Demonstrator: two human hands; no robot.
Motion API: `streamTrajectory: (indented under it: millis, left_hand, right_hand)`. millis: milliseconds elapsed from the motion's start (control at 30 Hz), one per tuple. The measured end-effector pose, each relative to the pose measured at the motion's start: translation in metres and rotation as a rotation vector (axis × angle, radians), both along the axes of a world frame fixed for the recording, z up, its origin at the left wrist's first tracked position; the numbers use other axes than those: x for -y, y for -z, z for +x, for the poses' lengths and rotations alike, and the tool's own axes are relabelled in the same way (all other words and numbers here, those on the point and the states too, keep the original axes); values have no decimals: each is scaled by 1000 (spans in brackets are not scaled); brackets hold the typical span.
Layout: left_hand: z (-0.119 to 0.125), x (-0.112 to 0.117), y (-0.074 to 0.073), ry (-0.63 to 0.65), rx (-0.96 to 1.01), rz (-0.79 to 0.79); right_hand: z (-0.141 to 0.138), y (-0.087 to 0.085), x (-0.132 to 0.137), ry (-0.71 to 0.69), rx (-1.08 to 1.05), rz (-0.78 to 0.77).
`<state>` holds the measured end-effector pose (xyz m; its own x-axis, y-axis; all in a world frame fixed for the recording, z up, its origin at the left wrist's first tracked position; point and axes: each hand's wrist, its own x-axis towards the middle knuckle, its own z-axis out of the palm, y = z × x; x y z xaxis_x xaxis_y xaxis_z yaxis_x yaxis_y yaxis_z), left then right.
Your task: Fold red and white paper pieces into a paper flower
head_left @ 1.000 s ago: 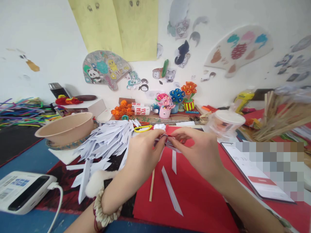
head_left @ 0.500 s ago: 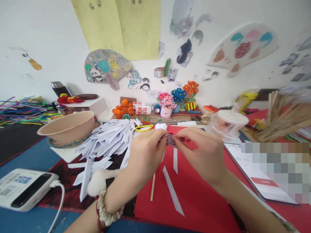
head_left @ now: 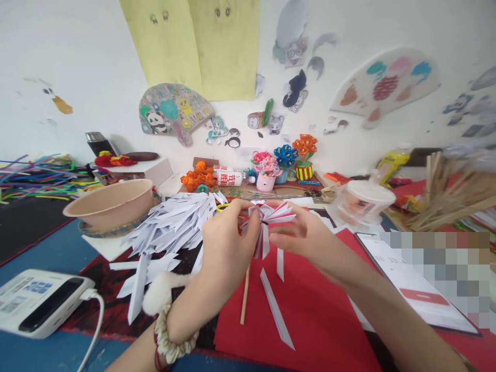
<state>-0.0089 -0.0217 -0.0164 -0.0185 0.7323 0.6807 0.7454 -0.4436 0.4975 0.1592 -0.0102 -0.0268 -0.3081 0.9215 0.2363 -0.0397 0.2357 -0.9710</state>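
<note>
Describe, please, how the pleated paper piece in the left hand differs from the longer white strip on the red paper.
The pleated piece shows red and white, the strip only white. The pleated piece fans out; the strip is straight and narrow. The left hand holds the pleated piece; the strip lies on the red paper. Both look like paper.

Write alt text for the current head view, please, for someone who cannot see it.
The left hand pinches fanned-out, red-and-white folded paper, the right hand close beside it. Below, two white strips lie on red paper; a paper pile and a bowl are at left, a phone at right.
</note>
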Motion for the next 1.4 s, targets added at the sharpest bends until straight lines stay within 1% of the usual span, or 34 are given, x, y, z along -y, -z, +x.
streamTrajectory:
  millis: [67, 133, 200, 267, 333, 433, 500, 533, 567, 600, 633, 767, 833, 900, 967, 1033, 1167, 1233, 1300, 1400]
  left_hand:
    - [1, 2, 0, 18, 22, -22]
    - [2, 3, 0, 54, -9, -14]
    - [1, 2, -2, 70, -79, 28]
    - [-1, 1, -5, 69, -152, 107]
    - [-4, 1, -7, 64, -213, 239]
    - [-6, 4, -8, 25, -294, 482]
    - [-4, 8, -7, 24, -324, 557]
    - [-2, 10, -7, 49, -314, 546]
    - [0, 12, -7, 83, -259, 499]
    - [3, 14, -8, 119, -163, 420]
    - [5, 16, -8, 174, -39, 308]
    - [9, 17, -13, 400, 478, -240]
    - [7, 15, -15, 491, 639, -396]
    - [3, 12, -15, 558, 695, -454]
    - [0, 9, -15, 596, 662, -464]
    - [-3, 6, -15, 597, 594, -452]
    - [-7, 3, -15, 567, 486, -415]
    - [-8, 2, -16, 576, 460, -418]
    - [-9, 2, -18, 614, 466, -449]
    - [-11, 1, -22, 698, 518, -479]
  right_hand:
    - [-4, 3, 1, -36, -42, -32]
    - [-6, 6, 1, 1, -89, -57]
    - [-6, 6, 0, 33, -104, -63]
    - [-6, 5, -1, 52, -80, -30]
    - [-7, 4, 0, 106, -31, 62]
    - [-8, 4, 3, 304, 60, 277]
    - [-8, 6, 6, 431, 116, 408]
    - [-9, 6, 7, 475, 138, 467]
    - [-9, 7, 8, 504, 160, 526]
    - [-9, 7, 9, 529, 180, 586]
    - [-9, 6, 11, 556, 199, 649]
    - [-11, 1, 15, 703, 276, 900]
    - [-11, -1, 15, 747, 299, 957]
    - [-9, -1, 12, 731, 292, 911]
    - [-7, 0, 9, 681, 282, 802]
    - [-4, 0, 6, 637, 280, 712]
    - [0, 1, 2, 579, 248, 624]
    - [1, 1, 0, 527, 194, 597]
    - [2, 1, 0, 493, 155, 603]
    - [1, 2, -1, 513, 149, 639]
